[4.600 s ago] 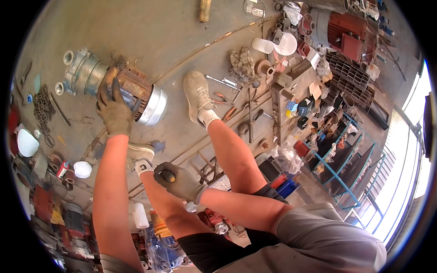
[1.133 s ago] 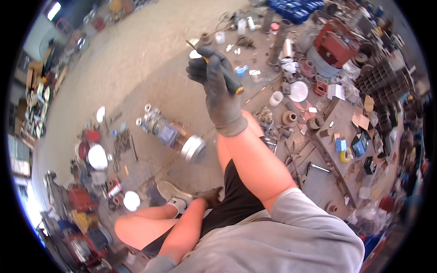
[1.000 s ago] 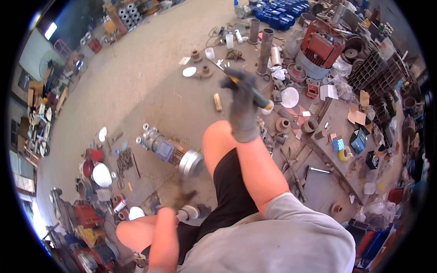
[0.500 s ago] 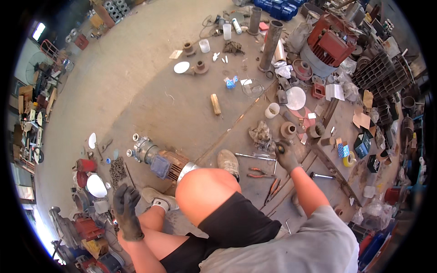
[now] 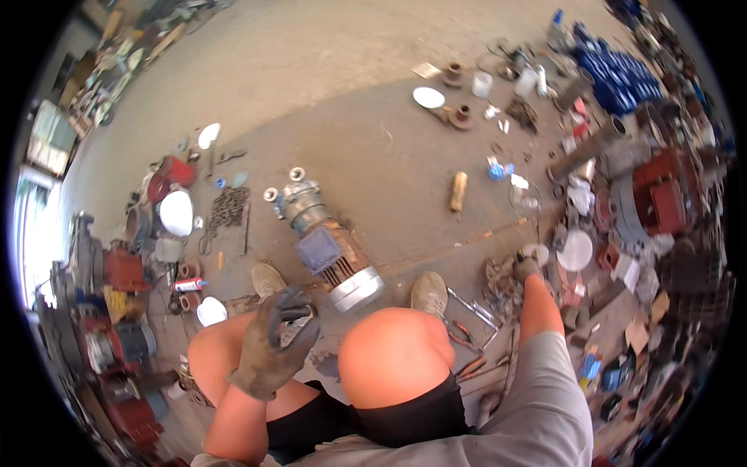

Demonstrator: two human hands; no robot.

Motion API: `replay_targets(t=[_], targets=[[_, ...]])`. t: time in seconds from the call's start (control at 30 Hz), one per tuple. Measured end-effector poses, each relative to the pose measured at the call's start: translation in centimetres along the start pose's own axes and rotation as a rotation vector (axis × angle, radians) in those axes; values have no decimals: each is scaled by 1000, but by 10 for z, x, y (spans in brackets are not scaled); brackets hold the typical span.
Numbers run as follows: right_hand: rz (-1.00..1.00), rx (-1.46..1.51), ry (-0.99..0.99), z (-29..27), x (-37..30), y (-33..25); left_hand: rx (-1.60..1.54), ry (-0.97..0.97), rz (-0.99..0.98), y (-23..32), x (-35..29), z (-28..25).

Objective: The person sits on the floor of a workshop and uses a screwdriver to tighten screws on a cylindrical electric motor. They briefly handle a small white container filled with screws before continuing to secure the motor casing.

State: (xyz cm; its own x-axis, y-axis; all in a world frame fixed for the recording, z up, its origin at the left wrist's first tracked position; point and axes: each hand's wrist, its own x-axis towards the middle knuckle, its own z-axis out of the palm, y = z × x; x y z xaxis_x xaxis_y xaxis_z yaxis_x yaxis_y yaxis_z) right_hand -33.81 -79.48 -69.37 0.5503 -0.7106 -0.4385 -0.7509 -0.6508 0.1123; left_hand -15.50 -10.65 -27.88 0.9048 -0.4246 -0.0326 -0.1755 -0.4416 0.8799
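Note:
My left hand (image 5: 282,342), in a dark work glove, is raised over my lap with its fingers curled round something greyish that I cannot make out. My right hand (image 5: 528,268), also gloved, reaches out to the right, against the near side of a small white cup (image 5: 537,252). Its fingers are hidden and blurred, so their grip does not show. Crumpled brownish rag or plastic (image 5: 502,285) lies just left of that hand. Beyond my knees an electric motor with a rusty finned body (image 5: 342,253) and a grey metal head lies on the floor.
Pliers (image 5: 471,367) and a chrome wrench bar (image 5: 471,308) lie by my right shoe. A chain (image 5: 229,207) and red motors (image 5: 124,270) are at left. A wooden block (image 5: 458,191), a steel pipe (image 5: 587,148) and a large red motor (image 5: 665,191) stand or lie to the right.
My view has swung left, so the floor things sit farther right. My right hand has reached forward from beside the rag to the white cup. My left hand has come in over my lap.

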Motion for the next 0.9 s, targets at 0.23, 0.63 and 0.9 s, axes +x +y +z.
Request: replay_targets(t=[0.23,0.63,0.9], targets=[[-311,720,188,-94,-166,-162,47,50,-54,12,-25,-23],[-1497,564,648,-386,-632,-282,-1403,-160,-4,62,-90,-43],[-1507,1023,539,-293,-654,-302,-1652,-241,-155,-20,-190,-68]])
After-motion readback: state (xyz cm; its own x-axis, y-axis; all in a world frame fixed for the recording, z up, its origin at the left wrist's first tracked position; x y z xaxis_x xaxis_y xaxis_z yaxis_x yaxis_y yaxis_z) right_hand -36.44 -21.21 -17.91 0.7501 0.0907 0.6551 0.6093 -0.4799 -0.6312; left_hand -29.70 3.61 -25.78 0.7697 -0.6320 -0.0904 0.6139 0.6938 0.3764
